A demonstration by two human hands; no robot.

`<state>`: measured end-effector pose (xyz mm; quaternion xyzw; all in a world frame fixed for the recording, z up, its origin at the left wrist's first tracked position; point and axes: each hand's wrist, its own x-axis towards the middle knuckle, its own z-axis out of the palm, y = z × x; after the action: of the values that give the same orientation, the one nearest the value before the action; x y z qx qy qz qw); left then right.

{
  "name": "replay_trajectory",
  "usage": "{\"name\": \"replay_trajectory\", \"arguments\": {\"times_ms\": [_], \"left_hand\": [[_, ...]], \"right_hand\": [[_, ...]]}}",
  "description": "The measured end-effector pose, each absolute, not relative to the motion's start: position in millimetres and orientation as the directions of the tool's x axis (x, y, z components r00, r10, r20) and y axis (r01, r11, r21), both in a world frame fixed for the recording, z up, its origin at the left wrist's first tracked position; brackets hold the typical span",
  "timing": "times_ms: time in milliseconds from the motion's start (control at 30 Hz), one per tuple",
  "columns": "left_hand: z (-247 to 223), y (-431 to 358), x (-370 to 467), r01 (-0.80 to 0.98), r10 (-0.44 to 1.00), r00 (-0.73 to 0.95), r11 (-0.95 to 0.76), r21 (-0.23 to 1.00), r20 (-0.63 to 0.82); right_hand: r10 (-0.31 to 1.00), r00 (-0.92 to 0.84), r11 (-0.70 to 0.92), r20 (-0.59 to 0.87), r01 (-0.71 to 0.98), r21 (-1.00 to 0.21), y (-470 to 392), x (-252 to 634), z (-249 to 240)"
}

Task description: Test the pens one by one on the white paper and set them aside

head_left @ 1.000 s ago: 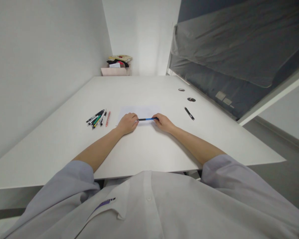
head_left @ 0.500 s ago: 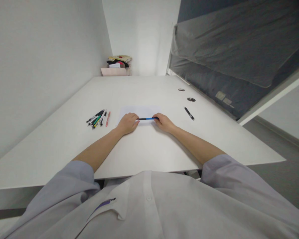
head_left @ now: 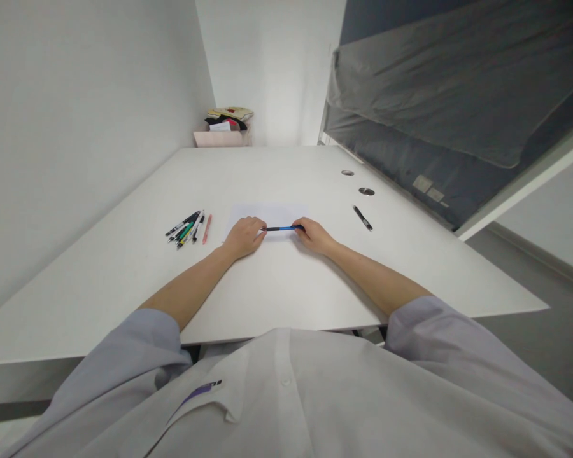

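"What's biggest in the room?"

"Smooth white walls [head_left: 90,95], then a broad white rectangular table [head_left: 267,292]. A dark grey draped panel [head_left: 396,156] runs beside its right edge; a pale pink box [head_left: 214,138] sits at the far left corner."

"And on the table?"

"A thin white paper sheet [head_left: 270,211], between the side edges, with the left hand [head_left: 247,236] and right hand [head_left: 312,234] at it. Slim multicoloured pens [head_left: 185,230] heap toward the left edge; 2 round metallic inserts [head_left: 367,191] lie near the right."

"The fingers?"

"Pinching 1 slim blue-and-black pen [head_left: 281,228] by opposite ends, over the paper."
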<state>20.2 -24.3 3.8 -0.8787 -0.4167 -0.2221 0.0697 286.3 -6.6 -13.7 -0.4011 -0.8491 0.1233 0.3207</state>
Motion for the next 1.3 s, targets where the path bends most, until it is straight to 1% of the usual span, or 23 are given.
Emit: {"name": "replay_trajectory", "arguments": {"times_ms": [267,500,833,1067,1300], "left_hand": [[4.0,-22.6,19.1,0.754,0.696,0.58,-0.656,0.046,0.422],[0.4,-22.8,20.5,0.758,0.683,0.535,-0.648,0.075,0.497],[-0.4,-21.4,20.3,0.763,0.702,0.532,-0.64,0.091,0.473],[-2.8,-18.6,19.7,0.763,0.702,0.555,-0.643,0.065,0.446],[-5.4,-15.7,19.1,0.743,0.678,0.558,-0.665,0.074,0.479]], "right_hand": [[0.752,-0.477,0.657,0.454,0.596,-0.462,-5.9,287.2,-14.7],[0.751,-0.467,0.658,0.466,0.589,-0.47,-5.5,286.2,-15.8],[0.767,-0.463,0.64,0.445,0.601,-0.479,-6.2,286.4,-14.0],[0.765,-0.47,0.642,0.441,0.605,-0.47,-6.0,286.9,-14.2],[0.762,-0.462,0.645,0.454,0.604,-0.468,-5.9,287.3,-13.9]]}}
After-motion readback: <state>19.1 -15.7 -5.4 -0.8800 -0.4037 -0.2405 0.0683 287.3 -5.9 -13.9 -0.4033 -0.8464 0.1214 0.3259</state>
